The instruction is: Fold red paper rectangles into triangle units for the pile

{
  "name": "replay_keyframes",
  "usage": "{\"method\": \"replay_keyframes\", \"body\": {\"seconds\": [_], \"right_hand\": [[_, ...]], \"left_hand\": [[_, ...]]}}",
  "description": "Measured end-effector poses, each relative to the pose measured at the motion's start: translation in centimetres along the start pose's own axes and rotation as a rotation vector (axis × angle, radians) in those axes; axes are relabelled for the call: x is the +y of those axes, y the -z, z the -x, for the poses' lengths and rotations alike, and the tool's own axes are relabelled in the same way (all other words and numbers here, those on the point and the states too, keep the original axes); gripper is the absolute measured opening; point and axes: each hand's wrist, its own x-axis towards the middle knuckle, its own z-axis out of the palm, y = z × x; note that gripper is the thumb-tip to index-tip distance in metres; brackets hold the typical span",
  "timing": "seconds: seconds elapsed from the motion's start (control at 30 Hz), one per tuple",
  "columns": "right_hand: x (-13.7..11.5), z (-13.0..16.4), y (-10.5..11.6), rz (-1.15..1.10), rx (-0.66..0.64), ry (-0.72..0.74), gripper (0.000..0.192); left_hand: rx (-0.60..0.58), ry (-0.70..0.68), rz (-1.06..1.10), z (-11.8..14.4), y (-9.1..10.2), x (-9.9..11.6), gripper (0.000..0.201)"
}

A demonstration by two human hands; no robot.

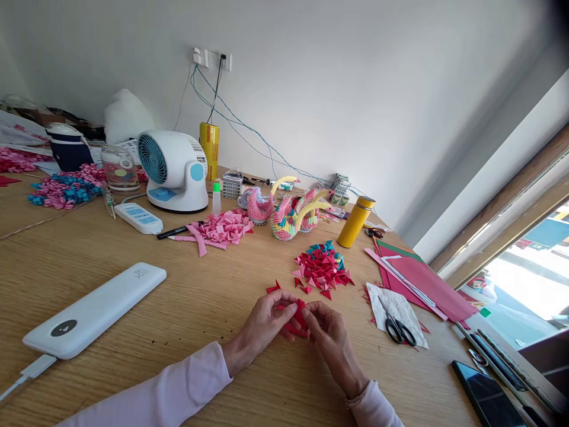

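Red folded paper [300, 314] is pinched between my two hands over the front middle of the table. My left hand [267, 314] has its thumb and fingers closed on the paper's left side. From the right, my right hand [329, 335] grips it with thumb and forefinger. The paper's exact fold is partly hidden by the fingers. Just beyond the hands lies a loose red paper triangle [274, 287]. A pile of red, pink and blue folded triangles [320, 267] sits a little farther off.
Paper swans [284, 216] and a pile of pink paper strips [224, 228] stand behind. A white fan [173, 169] and power bank [98, 308] are left. Scissors [400, 332] lie on a tissue at right, near red paper sheets [440, 284], a yellow bottle [354, 225] and a phone [486, 394].
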Motion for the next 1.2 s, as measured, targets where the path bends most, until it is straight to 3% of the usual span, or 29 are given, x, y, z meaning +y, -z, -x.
{"method": "replay_keyframes", "body": {"seconds": [0.13, 0.5, 0.8, 0.97, 1.2], "right_hand": [[0.0, 0.1, -0.1, 0.02, -0.016, -0.009, 0.035], [-0.2, 0.3, -0.3, 0.052, -0.049, -0.041, 0.036], [-0.8, 0.6, -0.5, 0.309, 0.015, 0.051, 0.028], [-1.2, 0.7, -1.0, 0.462, 0.06, 0.167, 0.023], [-0.9, 0.9, -1.2, 0.585, 0.103, 0.28, 0.017]], "left_hand": [[-0.056, 0.005, -0.025, 0.2, -0.2, 0.2, 0.032], [-0.052, -0.042, -0.137, 0.4, -0.2, 0.2, 0.026], [0.001, -0.104, -0.339, 0.6, -0.2, 0.0, 0.02], [0.069, -0.067, -0.29, 0.5, -0.3, 0.3, 0.015], [0.061, -0.06, -0.185, 0.1, -0.3, 0.6, 0.021]]}}
